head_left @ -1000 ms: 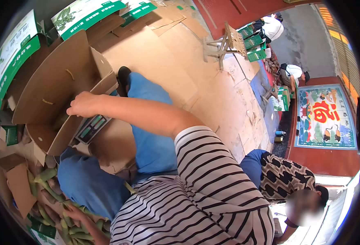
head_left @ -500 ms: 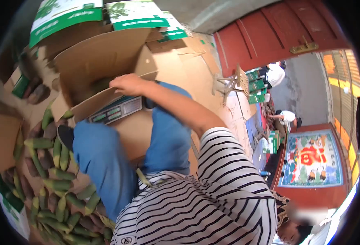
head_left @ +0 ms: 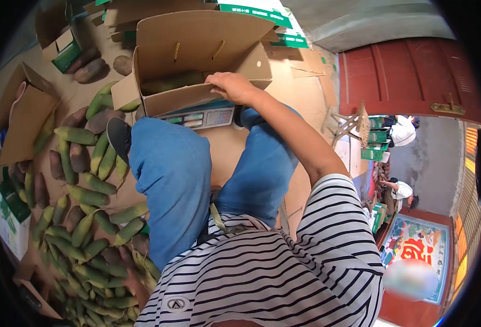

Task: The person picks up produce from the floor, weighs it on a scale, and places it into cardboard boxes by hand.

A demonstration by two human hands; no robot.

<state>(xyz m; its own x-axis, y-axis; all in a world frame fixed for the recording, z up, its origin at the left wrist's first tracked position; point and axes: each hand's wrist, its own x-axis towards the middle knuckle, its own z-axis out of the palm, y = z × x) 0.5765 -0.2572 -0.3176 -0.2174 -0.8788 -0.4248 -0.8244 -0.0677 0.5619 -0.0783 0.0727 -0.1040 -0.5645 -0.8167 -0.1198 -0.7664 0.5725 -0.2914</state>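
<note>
My right hand (head_left: pixel 231 87) is closed over the front rim of an open cardboard box (head_left: pixel 180 101), near its right end. Inside that box lies a long green radish (head_left: pixel 177 80), partly hidden by the front wall. The box rests on a digital weighing scale (head_left: pixel 199 117) in front of my knees. Low on the left, beside my striped shirt, what looks like my left hand (head_left: pixel 137 283) is blurred among green radishes (head_left: pixel 90 248); its fingers cannot be made out. Dark reddish-brown roots (head_left: pixel 79 158) lie mixed with them.
Another open cardboard box (head_left: pixel 30 122) stands at the left, with a green and white carton (head_left: pixel 11 212) below it. Flattened cartons (head_left: pixel 256 13) lie behind the scale. A wooden stool (head_left: pixel 352 125) is on the right, and two people (head_left: pixel 401 131) work farther off near a red door (head_left: pixel 398 76).
The view has swung, so the box, scale and radishes appear farther right. My right hand stays on the box rim. A blurred hand now shows among the radishes at lower left.
</note>
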